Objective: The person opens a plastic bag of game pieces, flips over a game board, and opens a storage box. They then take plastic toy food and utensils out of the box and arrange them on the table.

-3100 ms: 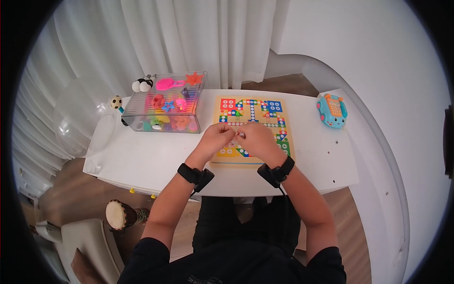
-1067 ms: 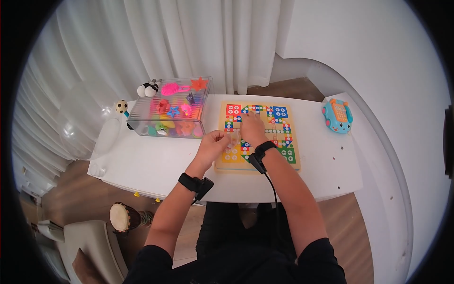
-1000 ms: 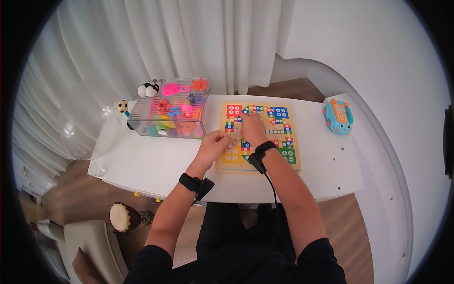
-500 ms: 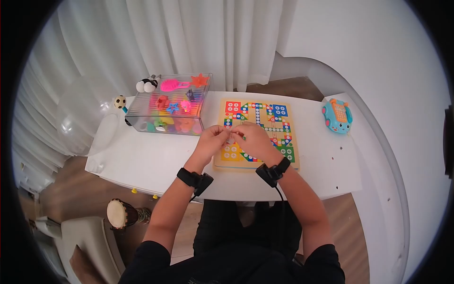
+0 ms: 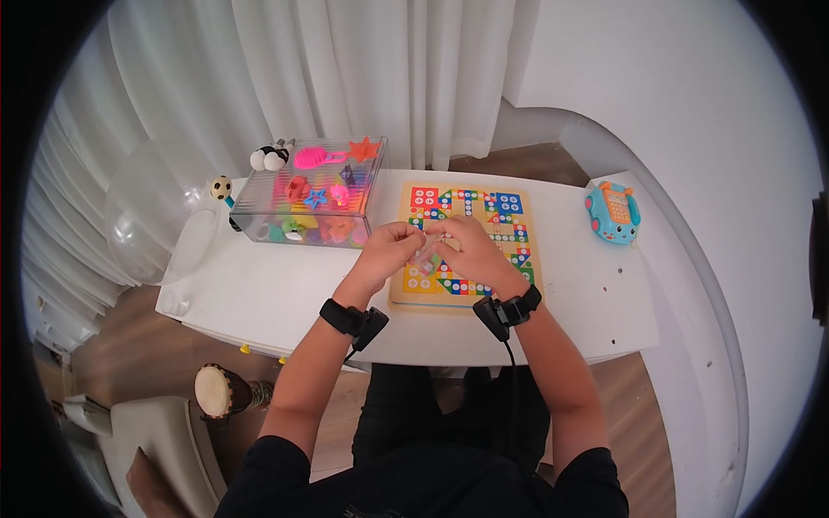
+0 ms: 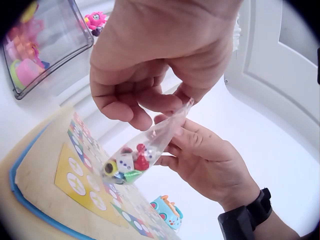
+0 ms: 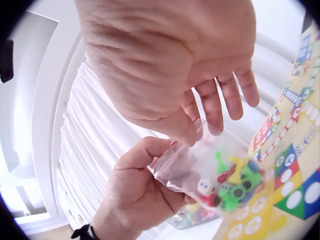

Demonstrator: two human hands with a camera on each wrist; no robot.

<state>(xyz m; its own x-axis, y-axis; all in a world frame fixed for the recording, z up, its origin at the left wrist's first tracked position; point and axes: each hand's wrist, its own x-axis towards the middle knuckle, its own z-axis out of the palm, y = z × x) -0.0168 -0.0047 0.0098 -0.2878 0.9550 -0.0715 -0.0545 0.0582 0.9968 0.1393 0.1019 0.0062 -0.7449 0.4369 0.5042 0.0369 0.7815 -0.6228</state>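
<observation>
Both hands are on a small clear plastic zip bag [image 7: 175, 165] over the game board [image 5: 432, 300]. My left hand [image 5: 386, 252] pinches one top corner of it between thumb and fingers. At the opposite top edge, the thumb and forefinger of my right hand [image 5: 477, 255] pinch the plastic, the other fingers spread out. Inside the bag's lower end lie a white die [image 6: 126, 162], a red piece [image 6: 141, 159] and several green pawns [image 7: 231, 196], with a yellow piece [image 7: 239, 167] among them. The board carries a printed red, blue, yellow and green ludo track.
A clear box [image 5: 302, 226] of colourful toys stands left of the board, with a pink brush [image 5: 313, 156] and small figures on its lid. Toward the right end of the white table [image 5: 579, 293] sits a blue toy phone [image 5: 614, 212]. A drum [image 5: 216, 390] stands on the floor.
My right hand was reaching over the board's upper left part, then came back to the bag beside my left hand. The hands are now slightly farther apart, and the bag hangs visibly below them.
</observation>
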